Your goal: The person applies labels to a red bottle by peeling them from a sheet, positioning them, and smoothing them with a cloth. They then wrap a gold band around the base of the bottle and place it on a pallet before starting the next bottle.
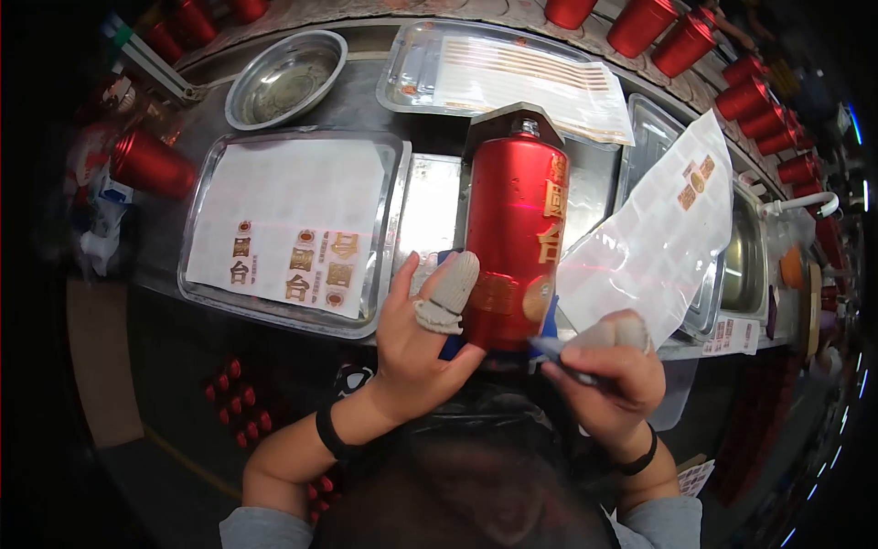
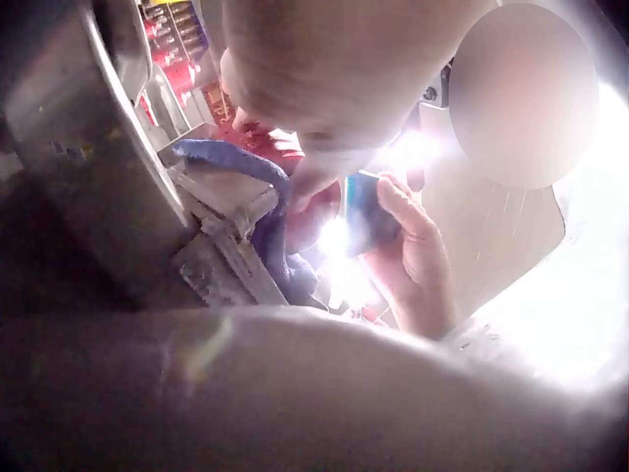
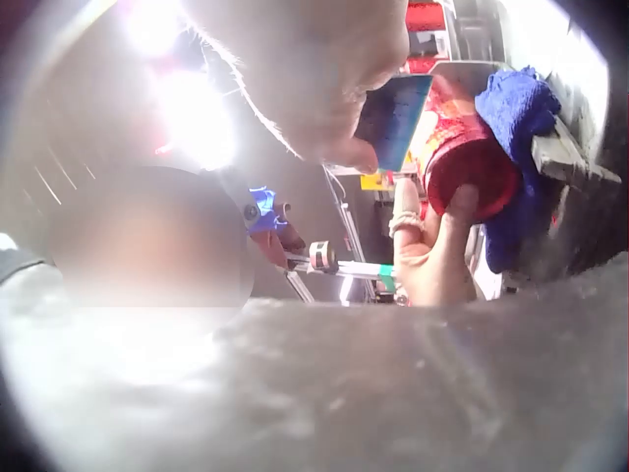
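Note:
A red metallic bottle [image 1: 512, 229] with gold characters lies in front of the person, its neck pointing away, on a support padded with blue cloth [image 3: 516, 113]. My left hand [image 1: 416, 339], with a cloth cot on one finger, rests against the bottle's left side near the base. Its fingers are spread and fairly straight; in the right wrist view the thumb presses on the round base. My right hand [image 1: 622, 375] pinches a flat blue scraper [image 3: 395, 118], whose edge is close to the bottle's lower right side. That hand has a finger cot as well.
A tray [image 1: 187, 265] at left bears a sheet of gold character stickers. Another sticker sheet [image 1: 677, 220] lies at right, near a sink [image 1: 745, 274]. Farther back are a metal bowl [image 1: 288, 78] and a tray [image 1: 393, 78] with striped sheets. Several red bottles line the back.

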A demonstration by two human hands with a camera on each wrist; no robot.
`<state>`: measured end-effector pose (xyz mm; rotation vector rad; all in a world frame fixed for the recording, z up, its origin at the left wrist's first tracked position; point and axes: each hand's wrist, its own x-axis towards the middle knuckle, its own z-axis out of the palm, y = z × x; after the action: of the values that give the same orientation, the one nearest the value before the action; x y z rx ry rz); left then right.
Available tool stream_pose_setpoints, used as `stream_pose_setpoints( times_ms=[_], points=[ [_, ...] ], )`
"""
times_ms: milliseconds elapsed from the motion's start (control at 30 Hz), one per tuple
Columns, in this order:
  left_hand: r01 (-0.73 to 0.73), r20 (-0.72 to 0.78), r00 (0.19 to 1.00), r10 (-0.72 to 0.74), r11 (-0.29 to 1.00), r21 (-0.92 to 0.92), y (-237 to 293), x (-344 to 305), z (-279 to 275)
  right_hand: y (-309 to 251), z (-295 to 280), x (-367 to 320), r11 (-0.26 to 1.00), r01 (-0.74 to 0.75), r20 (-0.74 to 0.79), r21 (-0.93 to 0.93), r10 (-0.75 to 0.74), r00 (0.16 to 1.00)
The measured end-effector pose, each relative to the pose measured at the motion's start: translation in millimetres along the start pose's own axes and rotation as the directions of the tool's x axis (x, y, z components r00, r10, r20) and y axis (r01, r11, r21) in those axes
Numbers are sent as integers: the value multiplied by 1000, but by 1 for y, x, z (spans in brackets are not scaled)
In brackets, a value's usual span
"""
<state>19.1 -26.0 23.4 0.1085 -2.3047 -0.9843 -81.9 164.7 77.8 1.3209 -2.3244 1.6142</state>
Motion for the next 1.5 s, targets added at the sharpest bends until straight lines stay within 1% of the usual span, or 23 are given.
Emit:
stream_pose_setpoints(
  times_ms=[33,133,267,300,400,467,533,567,600,667,700,733,800,833,900,1000,1067,1167,1267,1300,1400,1433,1500],
  points=[
    [-40,-8,999,40,999,-7,0,0,0,-1,0,2,999,-15,39,-31,16,999],
    [-105,78,992,104,994,7,2,6,-4,-3,3,4,980,189,193,-65,-173,966],
    [-159,127,980,153,986,38,6,15,-8,3,-4,3,1000,-15,5,24,15,1000],
    [-198,119,975,190,978,62,7,16,-5,2,-5,-1,979,-201,-53,34,203,978],
    [-172,103,980,169,985,13,3,12,1,5,1,10,993,114,107,12,-115,988],
    [-45,103,994,46,999,-9,3,4,-2,-8,5,10,991,36,192,128,-60,980],
    [25,100,995,-24,1000,-9,-2,-1,-1,2,5,13,997,-37,-56,66,41,998],
    [32,87,996,-33,999,4,-6,-5,2,0,3,18,986,-164,-176,-18,159,972],
    [41,66,997,-42,999,20,-9,-5,3,-2,1,29,980,-197,-124,6,196,973],
    [-11,47,999,13,999,-37,-6,-1,5,7,11,33,988,79,6,-130,-79,997],
    [-22,63,998,25,999,-48,-5,3,2,4,11,31,976,197,104,-93,-188,977],
    [-31,78,996,35,998,-57,-4,5,-1,0,12,29,974,227,181,-18,-221,958],
    [-29,89,995,34,998,-60,-4,5,-3,-4,10,25,980,173,206,101,-191,960],
    [-36,90,995,41,998,-56,-3,7,-4,1,7,21,996,56,97,69,-63,993],
    [-54,82,995,58,997,-46,3,13,-4,0,4,22,980,-195,-116,34,198,973],
    [-137,119,984,132,990,32,6,19,-3,6,13,27,977,175,37,-119,-172,984],
    [-144,111,984,142,989,14,5,21,-1,-6,6,27,989,81,211,122,-105,972],
    [-138,141,981,135,990,11,12,25,-7,2,6,25,996,-38,-85,-77,31,996],
    [-151,147,979,144,988,38,19,30,-5,-3,5,30,986,165,139,-33,-159,977],
    [-152,143,979,144,987,47,20,30,-4,-8,4,27,990,68,190,120,-90,978],
    [-179,186,968,167,983,49,24,35,-6,9,4,20,997,-59,-83,-46,55,995],
    [-193,182,966,181,980,50,25,38,-3,8,0,23,999,3,38,-52,-1,999],
    [-213,206,957,202,977,31,24,38,-2,-1,-8,20,996,-48,198,76,32,980]
  ],
)
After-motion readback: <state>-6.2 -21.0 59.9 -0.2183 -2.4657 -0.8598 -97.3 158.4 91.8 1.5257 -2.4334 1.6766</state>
